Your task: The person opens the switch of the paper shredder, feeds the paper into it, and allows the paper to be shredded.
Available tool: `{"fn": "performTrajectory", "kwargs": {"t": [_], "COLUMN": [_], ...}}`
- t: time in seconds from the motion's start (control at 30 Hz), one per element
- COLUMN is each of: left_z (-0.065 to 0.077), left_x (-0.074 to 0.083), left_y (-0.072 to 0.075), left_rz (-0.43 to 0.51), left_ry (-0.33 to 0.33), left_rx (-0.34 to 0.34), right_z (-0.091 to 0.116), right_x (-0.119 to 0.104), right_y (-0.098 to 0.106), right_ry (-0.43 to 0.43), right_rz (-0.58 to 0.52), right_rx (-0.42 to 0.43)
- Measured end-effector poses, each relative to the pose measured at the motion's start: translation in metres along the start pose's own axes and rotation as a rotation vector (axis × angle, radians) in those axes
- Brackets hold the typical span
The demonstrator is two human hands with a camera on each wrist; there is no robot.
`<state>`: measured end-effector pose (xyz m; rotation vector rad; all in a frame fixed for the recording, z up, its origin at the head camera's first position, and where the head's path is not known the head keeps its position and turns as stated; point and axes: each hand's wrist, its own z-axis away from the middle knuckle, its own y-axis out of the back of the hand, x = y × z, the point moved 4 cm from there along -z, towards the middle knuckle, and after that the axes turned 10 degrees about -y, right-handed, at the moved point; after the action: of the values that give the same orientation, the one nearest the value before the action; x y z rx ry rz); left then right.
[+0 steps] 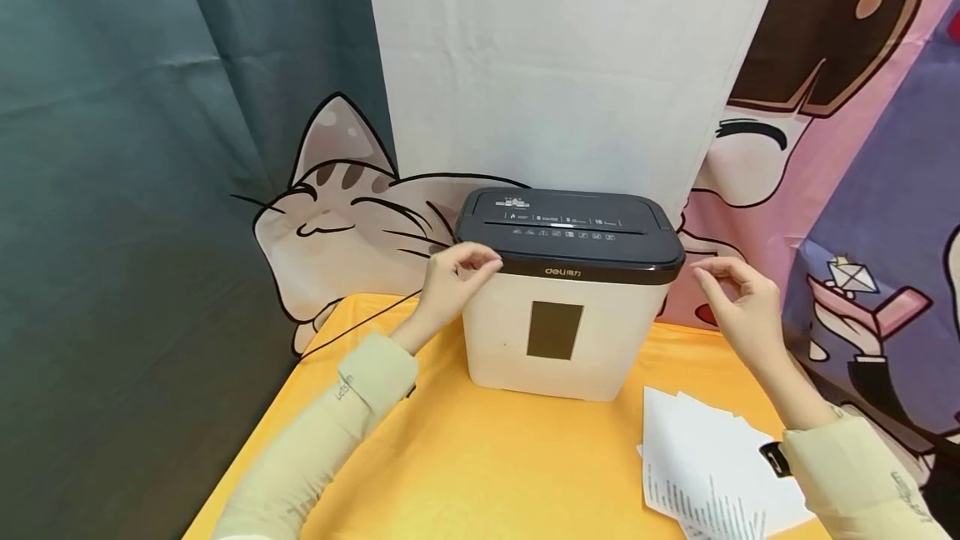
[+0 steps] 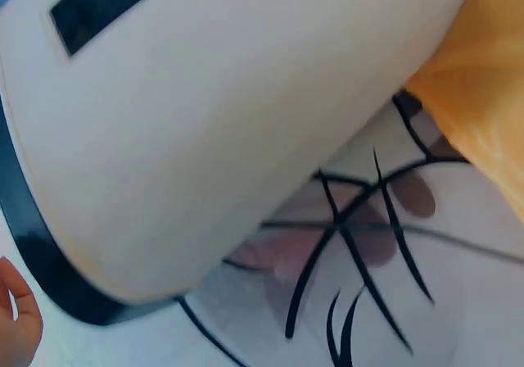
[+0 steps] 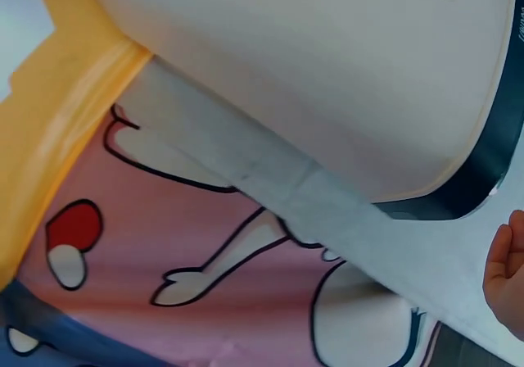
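A paper shredder (image 1: 555, 332) with a white bin and a black top (image 1: 570, 227) stands upright on the yellow cloth. A narrow slot runs across that top, and a dark window (image 1: 555, 330) shows in the bin's front. My left hand (image 1: 459, 275) is raised at the top's front left corner, fingers loosely bent and thumb near the index finger, with nothing seen in it. Off the right end of the top, my right hand (image 1: 738, 298) hovers in a similar bent pose, also holding nothing visible. Each wrist view catches only part of a hand beside the black rim.
Several printed white sheets (image 1: 705, 465) lie in a loose pile at the front right of the yellow-covered table (image 1: 480, 457), below my right forearm. A thin dark cord (image 1: 360, 325) seems to run left from behind the shredder. Cartoon-printed curtains (image 1: 570, 65) hang behind.
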<state>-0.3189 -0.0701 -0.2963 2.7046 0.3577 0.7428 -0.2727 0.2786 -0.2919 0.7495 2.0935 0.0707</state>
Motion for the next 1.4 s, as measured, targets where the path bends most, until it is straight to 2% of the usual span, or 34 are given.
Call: {"fn": "performTrajectory", "kwargs": {"t": [0.1, 0.27, 0.4, 0.6, 0.73, 0.97, 1.1, 1.17, 1.3, 1.4], "left_z": [0.017, 0.050, 0.078, 0.112, 0.130, 0.152, 0.166, 0.174, 0.192, 0.204], "left_x": [0.002, -0.001, -0.001, 0.002, 0.003, 0.007, 0.008, 0.008, 0.008, 0.010], "left_y": [-0.011, -0.028, -0.046, -0.080, -0.101, -0.135, -0.163, -0.176, -0.199, -0.215], "left_rz": [0.011, 0.035, 0.097, 0.227, 0.283, 0.331, 0.407, 0.448, 0.484, 0.500], "left_ry": [0.032, 0.178, 0.275, 0.307, 0.330, 0.387, 0.409, 0.430, 0.483, 0.531], "left_rx": [-0.059, -0.148, -0.203, -0.213, -0.217, -0.244, -0.315, -0.352, -0.389, -0.415], "right_z": [0.006, 0.019, 0.035, 0.059, 0.077, 0.101, 0.115, 0.124, 0.141, 0.153], "right_x": [0.008, 0.021, 0.026, 0.047, 0.068, 0.104, 0.128, 0.140, 0.171, 0.201], "right_y": [0.005, 0.007, 0.009, 0.020, 0.028, 0.031, 0.030, 0.028, 0.030, 0.035], "right_ry": [-0.047, -0.158, -0.195, -0.226, -0.273, -0.369, -0.456, -0.510, -0.588, -0.666], "right_rz": [0.019, -0.013, -0.086, -0.305, -0.357, -0.491, -0.498, -0.467, -0.369, -0.230], "right_rx": [0.012, 0.034, 0.059, 0.102, 0.138, 0.223, 0.272, 0.274, 0.245, 0.188]}}
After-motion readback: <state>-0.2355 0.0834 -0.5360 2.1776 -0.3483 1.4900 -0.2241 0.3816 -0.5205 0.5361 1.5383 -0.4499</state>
